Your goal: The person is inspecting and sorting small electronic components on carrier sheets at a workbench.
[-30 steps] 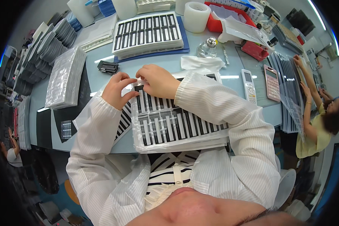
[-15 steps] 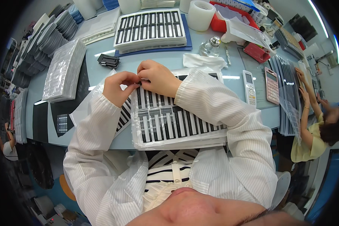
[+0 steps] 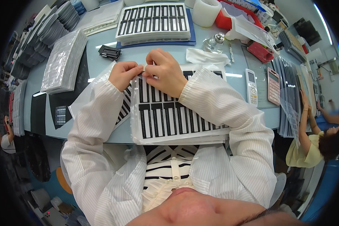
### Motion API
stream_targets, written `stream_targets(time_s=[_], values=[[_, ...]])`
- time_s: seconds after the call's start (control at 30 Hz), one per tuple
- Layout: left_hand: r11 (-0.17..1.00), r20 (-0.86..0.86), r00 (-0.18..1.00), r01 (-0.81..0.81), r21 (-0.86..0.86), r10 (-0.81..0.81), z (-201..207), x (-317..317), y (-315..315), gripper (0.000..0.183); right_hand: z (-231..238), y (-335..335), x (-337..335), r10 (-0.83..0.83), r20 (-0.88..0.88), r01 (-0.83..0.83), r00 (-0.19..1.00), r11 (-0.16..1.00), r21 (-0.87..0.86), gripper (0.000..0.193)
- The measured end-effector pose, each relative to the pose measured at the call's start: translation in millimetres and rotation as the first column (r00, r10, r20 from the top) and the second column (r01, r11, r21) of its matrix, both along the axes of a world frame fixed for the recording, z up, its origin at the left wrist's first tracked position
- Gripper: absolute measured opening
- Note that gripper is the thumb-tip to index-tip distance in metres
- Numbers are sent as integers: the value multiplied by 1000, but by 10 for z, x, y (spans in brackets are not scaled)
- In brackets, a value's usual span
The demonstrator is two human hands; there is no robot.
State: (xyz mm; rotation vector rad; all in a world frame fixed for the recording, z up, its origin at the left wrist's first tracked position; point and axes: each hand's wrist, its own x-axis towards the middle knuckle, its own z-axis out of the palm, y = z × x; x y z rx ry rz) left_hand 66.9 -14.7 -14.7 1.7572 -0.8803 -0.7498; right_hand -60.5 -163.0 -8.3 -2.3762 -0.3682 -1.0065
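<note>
Two hands (image 3: 123, 76) (image 3: 166, 73) perhaps pinch something tiny — over one sheet stack (image 3: 173, 116).

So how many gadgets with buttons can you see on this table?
2: the pink calculator on the right, and the white handset just left of it. Others may be hidden.

Anything between the fingertips (image 3: 140, 67) of both hands (image 3: 167, 73) is too small to tell. The right sleeve (image 3: 218, 100) hides part of the patterned sheet (image 3: 171, 124); the upper edge crops a white roll (image 3: 90, 4).
</note>
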Motion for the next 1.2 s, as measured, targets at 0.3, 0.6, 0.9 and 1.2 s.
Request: stream_targets(time_s=[0.3, 0.6, 0.9, 1.2], values=[[989, -19, 989, -144, 43, 145, -177, -19, 59, 27, -61, -180, -1007, 165, -215, -165, 963, 986, 18, 11], [966, 809, 566, 259, 5, -156, 272, -320, 322, 49, -130, -169, -1168, 112, -290, -78, 950, 989, 128, 13], [936, 774, 558, 332, 120, -297, 2, -490, 369, 56, -127, -331, -1306, 201, -327, -199, 923, 979, 40, 8], [941, 817, 530, 335, 43, -226, -104, -458, 373, 60, -313, -1543, -4841, -393, -49, 225, 918, 416, 881, 22]])
